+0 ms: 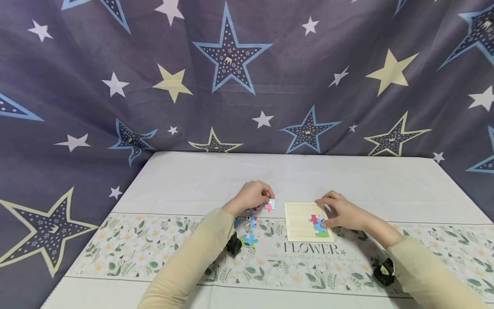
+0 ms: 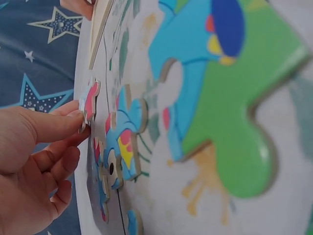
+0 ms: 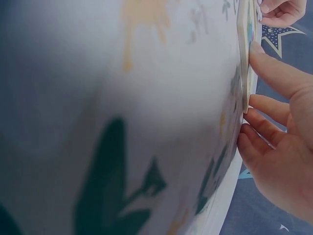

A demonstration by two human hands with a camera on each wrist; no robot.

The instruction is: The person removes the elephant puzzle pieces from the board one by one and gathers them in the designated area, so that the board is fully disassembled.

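Note:
My left hand (image 1: 250, 195) pinches a pink and pale-blue jigsaw piece (image 1: 270, 204) between thumb and fingers; in the left wrist view the piece (image 2: 90, 102) is tilted on edge, close over the cloth. Right of it lies a square wooden puzzle tray (image 1: 296, 221), with a few joined pieces (image 1: 319, 227) in its lower right part, blue, red and green. My right hand (image 1: 341, 213) holds the tray's right side, thumb over the joined pieces and fingers along the edge. The right wrist view shows the thumb on top of the tray rim (image 3: 243, 58).
Several loose jigsaw pieces lie near my left wrist, among them a green and blue one (image 1: 249, 240) and a blue one with an eye (image 2: 113, 164). A floral runner (image 1: 293, 268) with printed lettering crosses the white tablecloth (image 1: 208, 184). A star-patterned curtain (image 1: 247, 111) hangs behind.

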